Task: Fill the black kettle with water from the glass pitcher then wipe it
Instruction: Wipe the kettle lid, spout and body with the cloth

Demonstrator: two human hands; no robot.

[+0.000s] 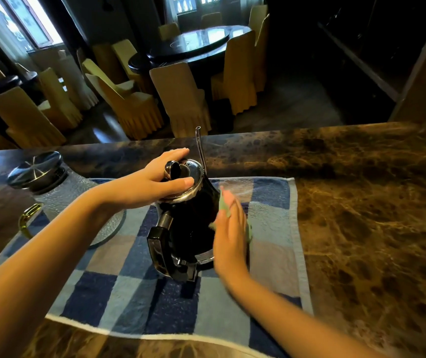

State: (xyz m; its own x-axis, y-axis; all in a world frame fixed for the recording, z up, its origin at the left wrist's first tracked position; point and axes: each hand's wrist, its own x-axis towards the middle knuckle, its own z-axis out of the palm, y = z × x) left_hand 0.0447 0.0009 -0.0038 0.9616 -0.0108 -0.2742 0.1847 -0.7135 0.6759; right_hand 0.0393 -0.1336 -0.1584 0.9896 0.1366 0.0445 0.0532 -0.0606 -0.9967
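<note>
The black kettle [188, 223] stands upright on a blue checked towel [134, 288], its thin spout pointing away and its handle toward me. My left hand [160, 182] grips the chrome lid at the top, thumb and fingers around its edge. My right hand [228, 228] presses a small green cloth [223, 205] flat against the kettle's right side; the hand is motion-blurred. The glass pitcher [59, 195], with a metal lid and gold handle, stands to the left, partly on the towel.
The marble counter [361, 215] spreads to the right and ends at a far edge behind the kettle. Beyond it is a dim dining room with covered chairs and a round table. A white scrap lies at the left edge.
</note>
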